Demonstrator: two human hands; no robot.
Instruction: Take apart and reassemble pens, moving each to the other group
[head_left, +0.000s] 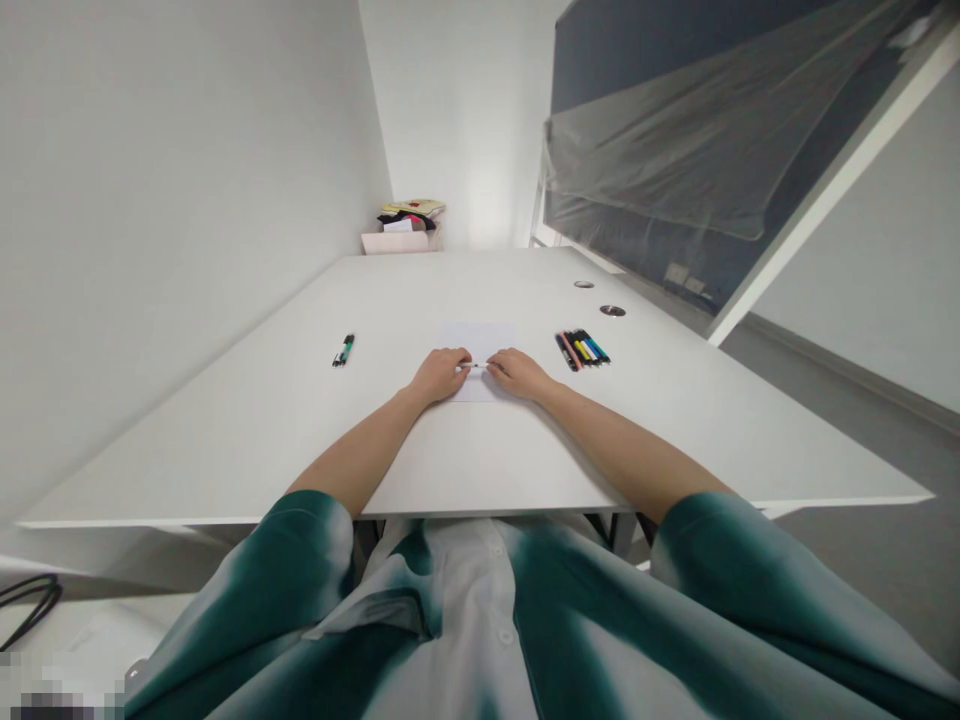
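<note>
A slim white pen point(478, 365) with a small dark mark lies sideways between my hands, low over a white sheet of paper point(478, 334). My left hand point(441, 375) pinches its left end, and the fingers of my right hand point(519, 374) are closed on the other end. Whether the pen touches the paper I cannot tell. Left of my hands lies a dark pen with green parts point(343, 351). To the right, several coloured markers point(583, 350) lie side by side, among them pink, yellow and blue ones.
The white table point(405, 300) runs back to the wall. At its far left stands a pale box point(397, 242) piled with things. Two round cable grommets point(613, 311) sit near the right edge. A dark panel under plastic sheeting point(660, 150) leans along the right side.
</note>
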